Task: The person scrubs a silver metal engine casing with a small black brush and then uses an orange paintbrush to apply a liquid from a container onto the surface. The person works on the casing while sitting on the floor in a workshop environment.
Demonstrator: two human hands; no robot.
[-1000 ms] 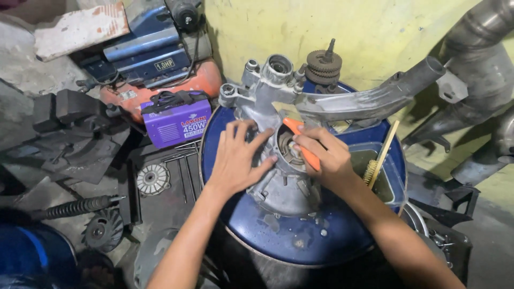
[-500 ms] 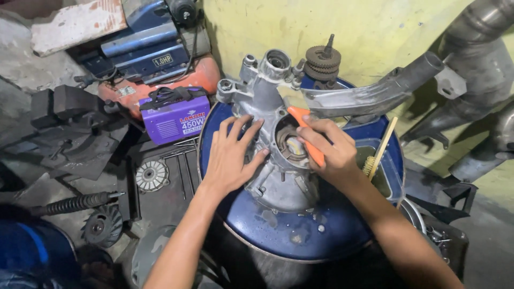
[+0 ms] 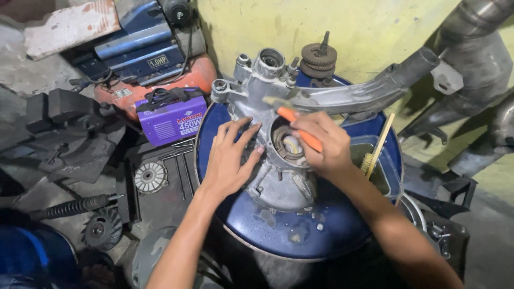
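Note:
A grey metal engine casing (image 3: 281,184) lies on top of a blue drum (image 3: 321,230). My left hand (image 3: 230,158) rests flat on the casing's left side, fingers spread. My right hand (image 3: 324,142) grips an orange-handled brush (image 3: 302,131) whose head points up-left over the casing's round opening (image 3: 286,144). A long grey arm of the casing (image 3: 375,88) runs up to the right.
A gear stack (image 3: 318,56) stands at the drum's far rim, a wooden-handled brush (image 3: 375,147) at its right. A purple box-shaped machine (image 3: 171,120), an orange and blue compressor (image 3: 144,59) and dark parts crowd the floor at left. Exhaust pipes (image 3: 476,64) lean at right.
My right hand has shifted the orange brush slightly over the round opening. My left hand has stayed flat on the casing.

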